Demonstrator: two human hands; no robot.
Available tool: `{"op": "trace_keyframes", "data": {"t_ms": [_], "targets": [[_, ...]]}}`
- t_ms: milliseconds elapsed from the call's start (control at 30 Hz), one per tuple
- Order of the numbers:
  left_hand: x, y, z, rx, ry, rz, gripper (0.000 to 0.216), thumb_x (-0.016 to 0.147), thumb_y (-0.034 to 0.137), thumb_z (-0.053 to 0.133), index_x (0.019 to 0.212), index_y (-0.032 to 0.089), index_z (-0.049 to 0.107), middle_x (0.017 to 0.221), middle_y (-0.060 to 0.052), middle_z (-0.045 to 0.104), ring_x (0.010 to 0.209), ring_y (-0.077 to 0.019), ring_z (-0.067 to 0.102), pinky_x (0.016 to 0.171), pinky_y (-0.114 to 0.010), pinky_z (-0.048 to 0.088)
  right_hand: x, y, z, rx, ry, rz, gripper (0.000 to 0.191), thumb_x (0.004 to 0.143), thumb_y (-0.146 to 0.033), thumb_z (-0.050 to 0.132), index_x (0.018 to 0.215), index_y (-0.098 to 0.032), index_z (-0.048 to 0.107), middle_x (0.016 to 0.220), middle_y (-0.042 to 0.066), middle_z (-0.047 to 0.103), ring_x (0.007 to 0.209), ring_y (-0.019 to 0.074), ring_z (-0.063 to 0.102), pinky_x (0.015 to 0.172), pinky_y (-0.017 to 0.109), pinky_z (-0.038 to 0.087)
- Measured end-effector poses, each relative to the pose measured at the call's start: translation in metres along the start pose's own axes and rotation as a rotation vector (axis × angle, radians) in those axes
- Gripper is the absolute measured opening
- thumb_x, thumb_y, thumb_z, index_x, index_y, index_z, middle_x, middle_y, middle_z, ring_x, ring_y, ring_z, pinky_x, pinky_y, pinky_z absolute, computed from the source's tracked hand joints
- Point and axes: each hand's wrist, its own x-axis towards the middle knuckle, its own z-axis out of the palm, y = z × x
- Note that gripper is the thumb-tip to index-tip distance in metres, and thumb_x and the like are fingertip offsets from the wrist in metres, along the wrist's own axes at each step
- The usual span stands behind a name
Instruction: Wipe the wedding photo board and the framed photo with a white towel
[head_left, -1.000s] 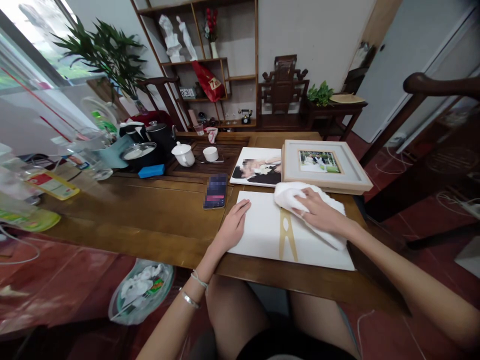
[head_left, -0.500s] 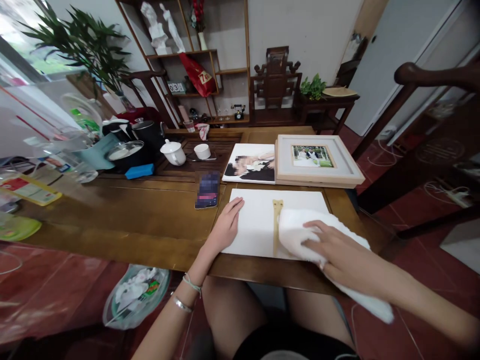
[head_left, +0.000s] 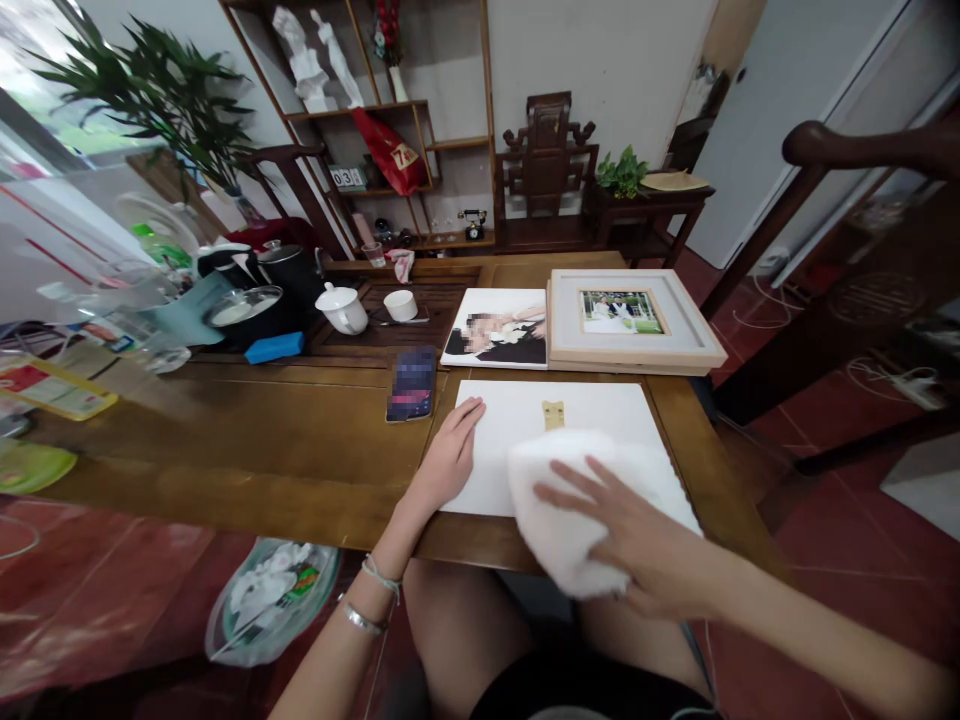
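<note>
A white flat panel [head_left: 495, 460] lies on the wooden table near its front edge. On it is a tan strip [head_left: 553, 414] with small metal-looking spots at its top; the lower part is hidden under a white cloth [head_left: 551, 515]. My right hand [head_left: 615, 520] holds this cloth against the panel, fingers spread over it and somewhat blurred. The cloth hangs past the panel's near edge. My left hand [head_left: 451, 452] rests flat on the panel's left edge, fingers stretched out, holding nothing.
Behind the panel lie a photo print [head_left: 495, 328] and a framed photo [head_left: 637, 320]. A phone [head_left: 411, 384] is left of the panel. Farther left are a lidded white cup [head_left: 342, 308], a blue block [head_left: 274, 348] and bottles. A lined bin [head_left: 274, 600] stands on the floor.
My right hand and the cloth have moved left and toward me across the panel, now covering most of the tan strip. My left hand has stayed in place.
</note>
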Motion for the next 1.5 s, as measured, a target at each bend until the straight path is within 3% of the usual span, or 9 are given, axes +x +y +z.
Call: {"op": "trace_keyframes", "data": {"t_ms": [133, 233, 433, 633, 800, 1000, 1133, 1367, 1500], "targets": [[0.000, -0.001, 0.000, -0.001, -0.001, 0.013, 0.042, 0.095, 0.020, 0.032, 0.133, 0.020, 0.049, 0.142, -0.010, 0.045, 0.135, -0.0207, 0.038, 0.115, -0.043, 0.028, -0.006, -0.001, -0.002, 0.017, 0.017, 0.025, 0.036, 0.061, -0.011, 0.062, 0.093, -0.024, 0.073, 0.155, 0.000, 0.020, 0.142, 0.0302, 0.012, 0.115, 0.052, 0.010], [0.000, -0.001, 0.000, -0.004, 0.003, 0.013, 0.042, 0.095, 0.020, 0.032, 0.132, 0.020, 0.050, 0.142, -0.010, 0.046, 0.135, -0.0210, 0.038, 0.115, -0.044, 0.029, 0.004, 0.032, -0.013, -0.070, 0.104, 0.080, 0.017, 0.074, -0.023, 0.062, 0.087, -0.019, 0.071, 0.154, 0.007, 0.025, 0.142, 0.0291, 0.014, 0.114, 0.051, 0.017], [0.000, 0.000, -0.001, 0.005, -0.005, -0.001, 0.041, 0.094, 0.019, 0.032, 0.131, 0.018, 0.051, 0.142, -0.011, 0.046, 0.135, -0.0207, 0.038, 0.115, -0.043, 0.028, 0.024, 0.083, -0.021, -0.237, 0.248, 0.151, 0.017, 0.085, -0.023, 0.049, 0.085, -0.015, 0.064, 0.146, 0.017, 0.039, 0.141, 0.0296, 0.018, 0.114, 0.056, 0.014], [0.000, 0.002, -0.001, 0.008, -0.008, 0.000, 0.042, 0.095, 0.019, 0.032, 0.132, 0.019, 0.050, 0.143, -0.011, 0.045, 0.136, -0.0209, 0.038, 0.115, -0.043, 0.028, -0.009, 0.035, -0.002, -0.091, 0.204, 0.139, 0.022, 0.068, -0.012, 0.052, 0.084, -0.014, 0.066, 0.154, 0.015, 0.021, 0.142, 0.0307, 0.014, 0.114, 0.055, 0.016], [0.000, 0.002, -0.001, 0.013, -0.018, 0.007, 0.043, 0.095, 0.019, 0.030, 0.133, 0.017, 0.048, 0.144, -0.012, 0.043, 0.136, -0.0209, 0.036, 0.116, -0.042, 0.028, -0.038, 0.002, 0.003, 0.007, 0.118, 0.119, 0.015, 0.065, -0.013, 0.052, 0.068, -0.018, 0.065, 0.153, 0.011, 0.024, 0.142, 0.0307, 0.016, 0.116, 0.053, 0.015], [0.000, 0.002, -0.002, 0.020, -0.031, -0.009, 0.043, 0.095, 0.019, 0.030, 0.133, 0.017, 0.049, 0.143, -0.012, 0.044, 0.136, -0.0210, 0.037, 0.116, -0.043, 0.028, -0.015, 0.076, -0.015, -0.156, 0.233, 0.231, 0.030, 0.091, -0.032, 0.039, 0.091, -0.016, 0.063, 0.120, 0.017, 0.062, 0.135, 0.0298, 0.034, 0.113, 0.051, 0.027], [0.001, 0.003, -0.003, 0.025, -0.033, -0.017, 0.042, 0.094, 0.019, 0.031, 0.132, 0.017, 0.049, 0.143, -0.011, 0.045, 0.136, -0.0204, 0.037, 0.116, -0.042, 0.028, 0.002, 0.109, -0.027, -0.235, 0.234, 0.289, 0.029, 0.090, -0.033, 0.040, 0.104, -0.017, 0.060, 0.115, 0.014, 0.064, 0.134, 0.0308, 0.036, 0.112, 0.052, 0.028], [0.000, 0.002, 0.000, 0.036, -0.016, -0.005, 0.042, 0.095, 0.018, 0.030, 0.133, 0.015, 0.049, 0.143, -0.012, 0.044, 0.136, -0.0202, 0.037, 0.116, -0.042, 0.027, -0.032, 0.022, -0.010, -0.098, 0.119, 0.107, 0.026, 0.060, -0.010, 0.050, 0.083, -0.015, 0.063, 0.151, 0.018, 0.028, 0.142, 0.0331, 0.013, 0.113, 0.060, 0.013], [-0.001, 0.000, 0.000, 0.037, -0.017, 0.017, 0.043, 0.095, 0.019, 0.030, 0.134, 0.015, 0.047, 0.144, -0.012, 0.042, 0.137, -0.0202, 0.036, 0.116, -0.042, 0.027, -0.058, -0.017, -0.005, -0.008, 0.059, 0.085, 0.023, 0.053, -0.007, 0.049, 0.070, -0.018, 0.060, 0.153, 0.013, 0.026, 0.141, 0.0334, 0.016, 0.116, 0.054, 0.010]]}}
